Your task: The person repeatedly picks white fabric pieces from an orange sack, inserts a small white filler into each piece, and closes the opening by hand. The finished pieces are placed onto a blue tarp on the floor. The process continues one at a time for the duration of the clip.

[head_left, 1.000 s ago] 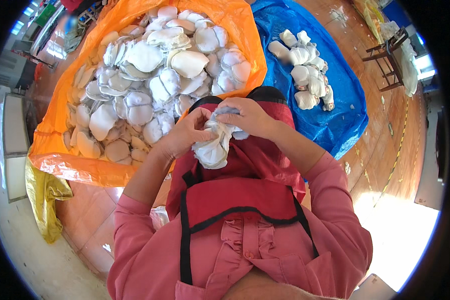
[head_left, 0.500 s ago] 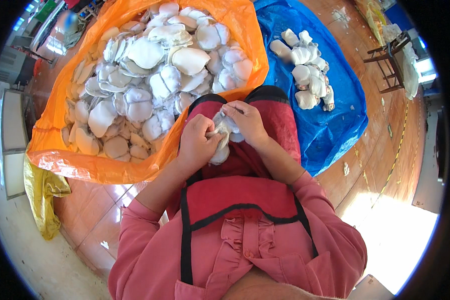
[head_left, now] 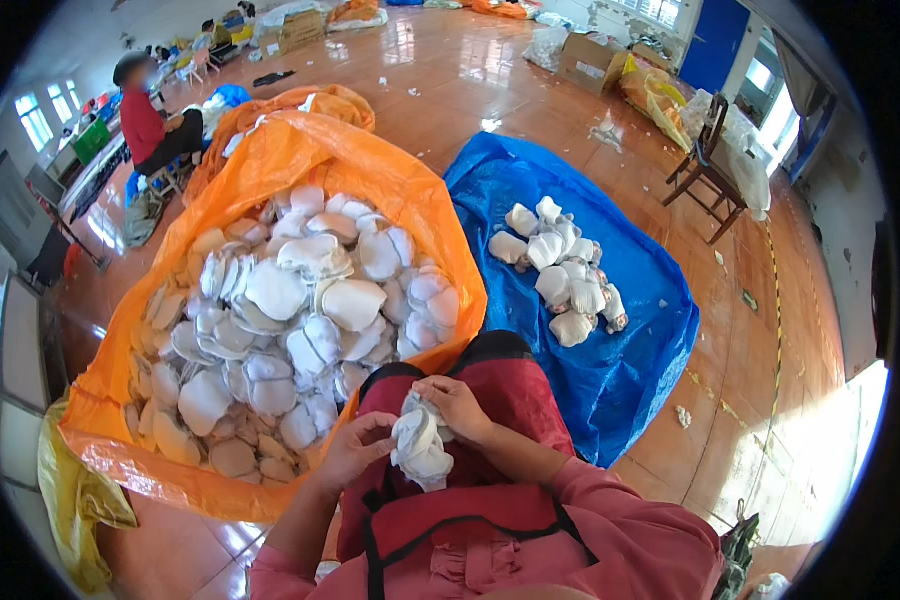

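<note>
Over my lap I hold a crumpled bundle of white padded cloth [head_left: 423, 455] with both hands. My left hand [head_left: 358, 446] is closed at the bundle's left edge, fingers and thumb against the cloth. My right hand [head_left: 454, 408] grips its upper right side, fingers curled over the top. Left of my knees, a big orange sack [head_left: 100, 430] lies spread wide, filled with many loose white cup-shaped pads [head_left: 275, 290]. To the right, several rounded white bundles [head_left: 570, 285] sit in a pile on a blue plastic sheet [head_left: 640, 350].
A wooden chair [head_left: 712, 175] stands at the right, near a cardboard box [head_left: 592, 62]. Another person [head_left: 155, 125] in red sits at the far left. A yellow bag [head_left: 75, 500] lies beside the orange sack. More bags are along the back.
My view has tilted up, showing more of the room. The bundle has turned and looks fuller, its folds facing up. My left fingers have loosened and straightened somewhat at its edge.
</note>
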Available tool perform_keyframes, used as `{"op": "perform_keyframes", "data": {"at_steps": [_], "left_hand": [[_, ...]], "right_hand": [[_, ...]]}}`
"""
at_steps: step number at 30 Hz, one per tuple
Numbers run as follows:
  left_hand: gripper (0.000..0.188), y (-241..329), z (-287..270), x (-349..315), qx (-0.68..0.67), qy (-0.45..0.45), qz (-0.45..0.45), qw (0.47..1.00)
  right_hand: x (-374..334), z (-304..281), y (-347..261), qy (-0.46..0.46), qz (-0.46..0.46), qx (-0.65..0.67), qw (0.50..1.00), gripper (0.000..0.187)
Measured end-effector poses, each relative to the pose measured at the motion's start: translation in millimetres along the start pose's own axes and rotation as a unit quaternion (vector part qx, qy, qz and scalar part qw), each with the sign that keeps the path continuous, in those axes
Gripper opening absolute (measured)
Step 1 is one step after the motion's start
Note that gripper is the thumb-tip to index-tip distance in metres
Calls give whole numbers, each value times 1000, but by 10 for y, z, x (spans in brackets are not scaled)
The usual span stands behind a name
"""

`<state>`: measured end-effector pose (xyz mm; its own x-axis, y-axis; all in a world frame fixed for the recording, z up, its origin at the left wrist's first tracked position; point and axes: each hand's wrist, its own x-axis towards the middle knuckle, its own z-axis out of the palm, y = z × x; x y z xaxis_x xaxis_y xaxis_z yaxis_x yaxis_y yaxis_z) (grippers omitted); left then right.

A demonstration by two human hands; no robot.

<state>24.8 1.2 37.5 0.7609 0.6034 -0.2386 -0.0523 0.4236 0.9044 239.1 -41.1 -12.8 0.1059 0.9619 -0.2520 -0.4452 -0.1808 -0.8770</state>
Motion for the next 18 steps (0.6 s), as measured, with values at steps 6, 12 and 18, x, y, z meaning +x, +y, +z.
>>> {"op": "perform_keyframes", "data": {"at_steps": [6, 12, 18], "left_hand": [[28, -171, 1, -41, -166, -33, -39, 985], [28, -334, 197, 31, -189, 12, 13, 982], [19, -361, 422, 22, -114, 79, 3, 990]], "right_hand": [[-12, 63, 19, 22, 33, 73, 997, 20], [20, -51, 229, 26, -22, 32, 999, 20], [115, -256, 558, -35, -8, 159, 987, 18]]}}
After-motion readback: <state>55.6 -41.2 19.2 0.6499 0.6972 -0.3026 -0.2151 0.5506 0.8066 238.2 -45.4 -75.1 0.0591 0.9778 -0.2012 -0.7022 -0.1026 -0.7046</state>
